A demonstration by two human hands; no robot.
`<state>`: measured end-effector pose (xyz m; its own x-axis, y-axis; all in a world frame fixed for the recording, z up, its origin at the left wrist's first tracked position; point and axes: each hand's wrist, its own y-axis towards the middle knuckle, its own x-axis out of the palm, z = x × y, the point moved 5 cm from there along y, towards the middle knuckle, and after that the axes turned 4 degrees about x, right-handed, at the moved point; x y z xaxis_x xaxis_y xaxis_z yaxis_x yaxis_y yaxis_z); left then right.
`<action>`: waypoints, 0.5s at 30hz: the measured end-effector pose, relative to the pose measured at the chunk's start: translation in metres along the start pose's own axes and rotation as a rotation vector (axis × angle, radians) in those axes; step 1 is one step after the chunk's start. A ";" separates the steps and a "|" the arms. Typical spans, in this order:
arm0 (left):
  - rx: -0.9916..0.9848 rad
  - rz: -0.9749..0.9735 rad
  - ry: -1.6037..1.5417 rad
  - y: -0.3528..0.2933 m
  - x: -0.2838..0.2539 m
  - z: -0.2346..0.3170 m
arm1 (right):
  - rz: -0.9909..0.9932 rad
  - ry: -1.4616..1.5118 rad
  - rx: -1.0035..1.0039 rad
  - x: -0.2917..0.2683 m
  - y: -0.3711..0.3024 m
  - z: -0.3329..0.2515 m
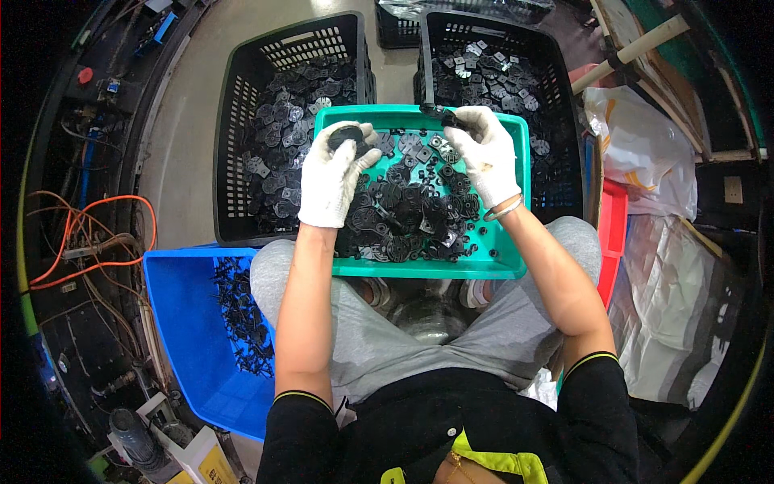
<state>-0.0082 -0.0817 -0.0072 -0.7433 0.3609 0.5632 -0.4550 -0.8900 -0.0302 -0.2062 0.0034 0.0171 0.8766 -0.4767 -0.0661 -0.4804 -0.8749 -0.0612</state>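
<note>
My left hand [332,173], in a white glove, is closed around a round black plastic part [347,135] above the left side of a green tray [427,271]. Over the tray's far right corner, my gloved right hand [484,149] pinches a black plastic piece [445,115] that juts out to the left of the fingers. The tray rests across my lap. Heaped inside it are many black plastic parts [403,211], flat plates and small round bits among them. How the held pieces are shaped underneath is hidden by my fingers.
Two black crates [234,161] [564,89] of flat black parts stand beyond the tray. At my left is a blue bin [189,347] with thin black pieces. A red container [613,234] and plastic bags [641,145] sit at right. Orange cable [97,266] loops at far left.
</note>
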 end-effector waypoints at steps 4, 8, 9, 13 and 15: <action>-0.005 0.032 -0.032 0.001 0.000 0.005 | -0.001 -0.001 0.015 -0.004 0.002 0.002; 0.261 0.290 -0.149 0.014 -0.048 0.037 | 0.112 -0.289 -0.201 -0.038 0.023 -0.011; 0.325 0.264 -0.248 0.020 -0.058 0.050 | 0.127 -0.712 -0.506 -0.044 0.027 -0.016; 0.258 0.798 -0.194 0.003 -0.079 0.058 | 0.243 0.553 0.189 -0.058 0.035 0.029; 0.357 0.750 0.100 -0.001 -0.080 0.051 | 0.000 0.106 0.227 -0.034 0.026 0.021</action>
<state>0.0761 -0.1241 -0.0100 -0.8346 -0.3547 0.4215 0.3482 -0.9326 -0.0952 -0.2495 -0.0014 -0.0033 0.8691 -0.4931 0.0377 -0.4637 -0.8390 -0.2846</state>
